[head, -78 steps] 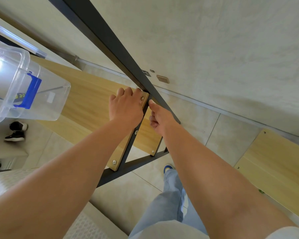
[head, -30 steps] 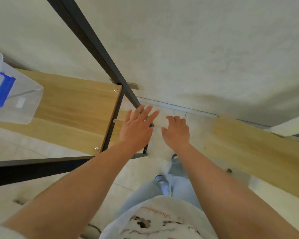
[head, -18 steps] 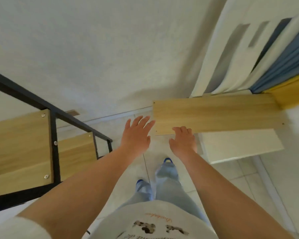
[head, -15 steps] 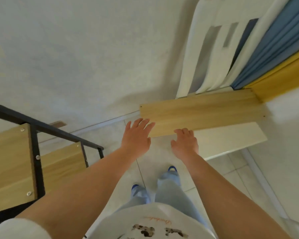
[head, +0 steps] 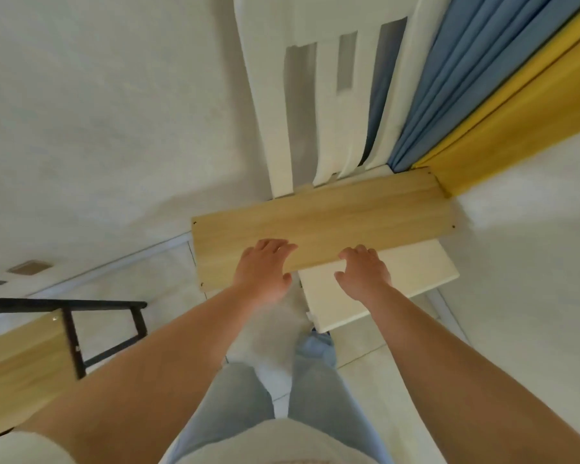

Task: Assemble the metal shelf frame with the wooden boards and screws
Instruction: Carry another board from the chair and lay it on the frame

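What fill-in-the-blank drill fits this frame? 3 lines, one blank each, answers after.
1. Both hands reach for the loose wooden board, which lies on the seat of a white ____.
2. The left hand and the right hand are at the board's ____ long edge.
3. The black metal frame, with boards already screwed on, stands to the person's ____.

Answers: chair; near; left

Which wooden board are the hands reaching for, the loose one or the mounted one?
The loose board lying across the white chair, straight ahead. Both hands, left and right, are at its near edge. The other board sits in the black frame, lower left.
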